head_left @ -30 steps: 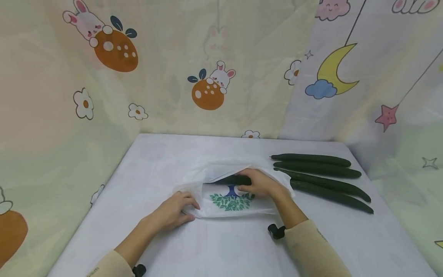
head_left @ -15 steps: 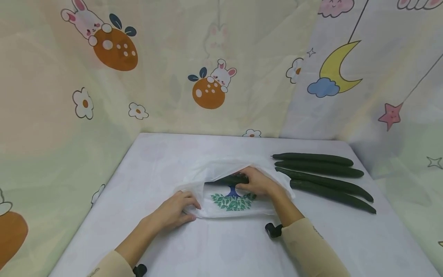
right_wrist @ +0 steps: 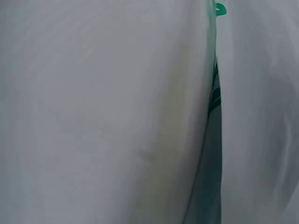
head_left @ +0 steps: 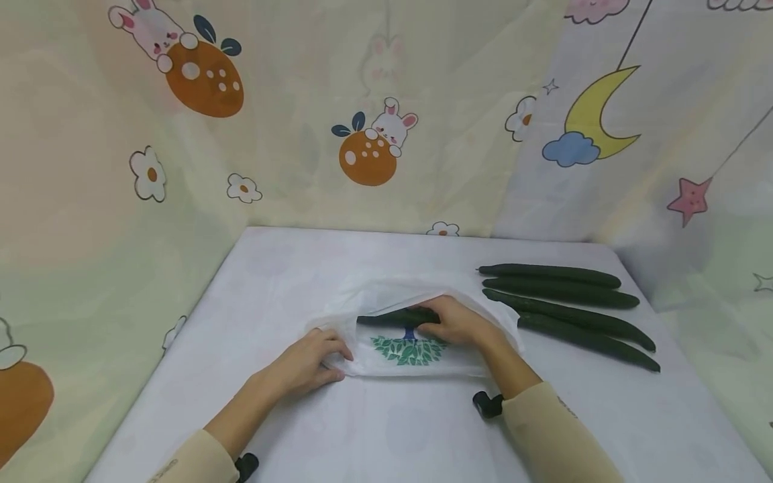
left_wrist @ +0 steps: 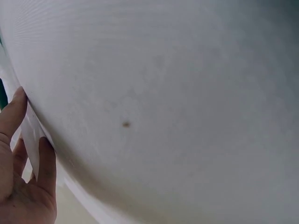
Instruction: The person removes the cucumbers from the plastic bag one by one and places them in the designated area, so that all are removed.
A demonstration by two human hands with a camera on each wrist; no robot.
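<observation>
A white plastic bag (head_left: 383, 365) with a green-leaved tree print lies in the middle of the table, its mouth facing up between my hands. One dark green cucumber (head_left: 392, 318) shows through that mouth. My right hand (head_left: 459, 322) reaches in from the right and grips the cucumber's right part, with the fingertips partly hidden. At the bag's left end, my left hand (head_left: 314, 362) pinches the plastic between thumb and fingers. The left wrist view shows those fingers (left_wrist: 47, 163) against the thin white film. White plastic (right_wrist: 261, 116) and table fill the right wrist view; no hand shows there.
Several more cucumbers (head_left: 561, 289) lie side by side at the right of the white table (head_left: 386, 429), the nearest touching or almost touching the bag's right end. Patterned cloth (head_left: 290, 80) hangs behind and at both sides.
The cucumber in the bag has come slightly nearer and shows more of its length. My right hand moved with it, slightly right and toward me. The left hand has kept its hold.
</observation>
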